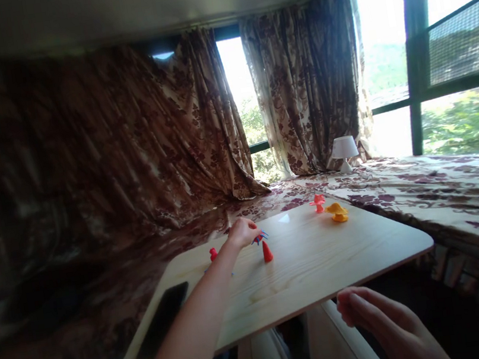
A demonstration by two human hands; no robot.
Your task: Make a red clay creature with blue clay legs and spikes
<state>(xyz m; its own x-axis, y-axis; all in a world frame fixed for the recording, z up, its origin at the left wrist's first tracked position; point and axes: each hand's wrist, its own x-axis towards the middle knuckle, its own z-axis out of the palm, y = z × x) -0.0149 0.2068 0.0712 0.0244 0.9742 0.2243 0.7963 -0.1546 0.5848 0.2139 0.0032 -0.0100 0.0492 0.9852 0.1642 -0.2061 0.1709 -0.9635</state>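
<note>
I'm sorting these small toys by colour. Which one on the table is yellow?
The toy near the far edge, just right of the pink one. The cone below the left hand is red instead.

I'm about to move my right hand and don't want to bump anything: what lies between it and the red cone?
Between your right hand and the red cone, the head view shows only the pale table: its near edge, then bare wood.

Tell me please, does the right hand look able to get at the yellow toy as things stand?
Probably yes, with a stretch forward. Only bare tabletop shows between the right hand and the yellow toy, and the left hand is off to the side, by the red cone.
</note>
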